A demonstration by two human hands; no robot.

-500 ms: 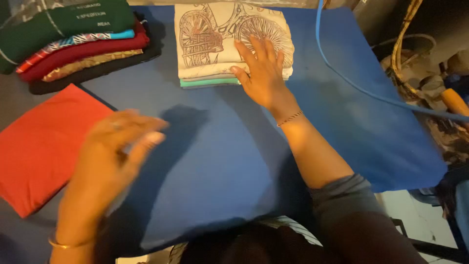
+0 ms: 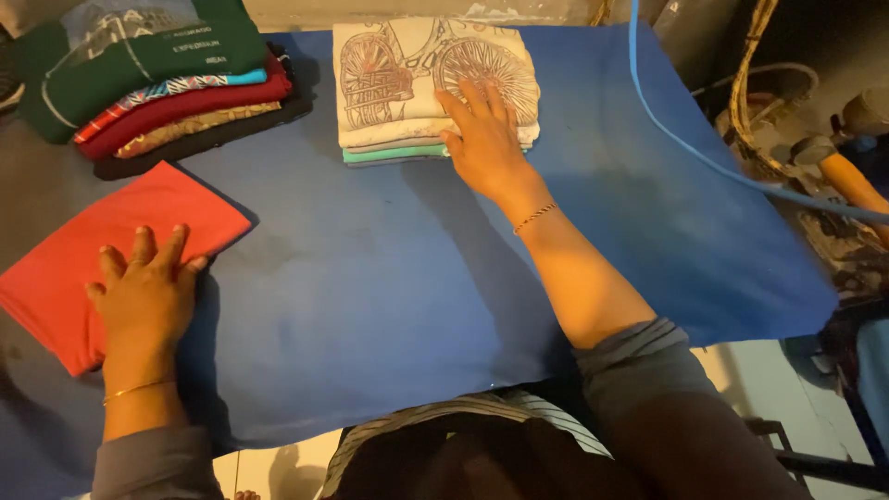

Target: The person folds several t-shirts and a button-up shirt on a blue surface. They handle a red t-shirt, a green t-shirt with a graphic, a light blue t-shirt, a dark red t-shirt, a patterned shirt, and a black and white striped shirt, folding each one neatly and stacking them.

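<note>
Now the left hand point(image 2: 148, 292) is down, flat and open, fingers spread on the near edge of the red folded garment point(image 2: 102, 255). Half a second ago that hand was in the air above the blue bench point(image 2: 370, 296), blurred in motion, touching nothing; it has landed on the red cloth at the left side of the bench. The garment itself lies where it did, a folded square turned at an angle, partly over the blue pad's left edge.

Over on the far side, the right hand point(image 2: 486, 139) hasn't budged: open palm, fingers splayed, pressing the right part of the cream folded shirt with the bicycle print point(image 2: 407, 79). That shirt tops a short stack, with a grey layer and a teal layer point(image 2: 389, 155) peeping out beneath it. Neither hand is gripping anything; both simply rest flat.

So both hands are on cloth at once, one per pile, well apart across the bare blue middle.

At the far left corner sits a second stack of folded clothes point(image 2: 176, 88), dark green on top, then striped, maroon, and what looks like a mustard piece, though the light there is dim. A blue cord point(image 2: 685, 139) trails across the bench's right side.
</note>
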